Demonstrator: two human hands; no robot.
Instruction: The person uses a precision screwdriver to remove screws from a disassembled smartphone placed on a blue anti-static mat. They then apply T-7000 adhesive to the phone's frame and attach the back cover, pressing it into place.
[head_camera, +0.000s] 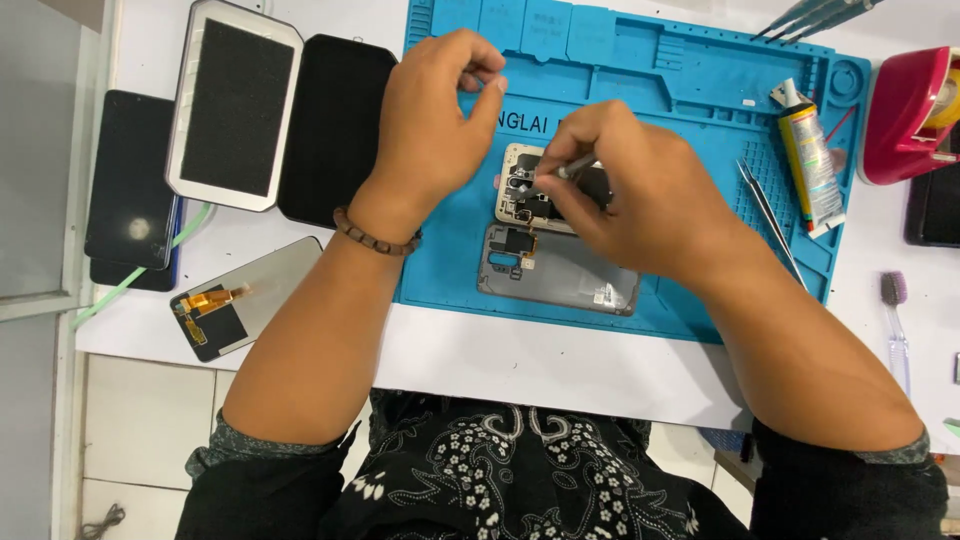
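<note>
An opened phone (522, 190) with its inner boards showing lies on a blue work mat (690, 90). My right hand (640, 195) is over it and grips a thin metal tool (560, 172) whose tip touches the phone's upper part. My left hand (435, 115) hovers above the mat left of the phone, thumb and fingers pinched together; whether a small part sits between them is too small to tell. A grey back cover (570, 275) lies just below the phone.
A glue tube (812, 165) and tweezers (770, 215) lie on the mat's right side. A red tape dispenser (910, 110) stands far right. Left of the mat are a framed pad (235, 105), dark phone panels (335, 125), and a loose screen with flex cable (245, 300). A toothbrush (895, 320) lies right.
</note>
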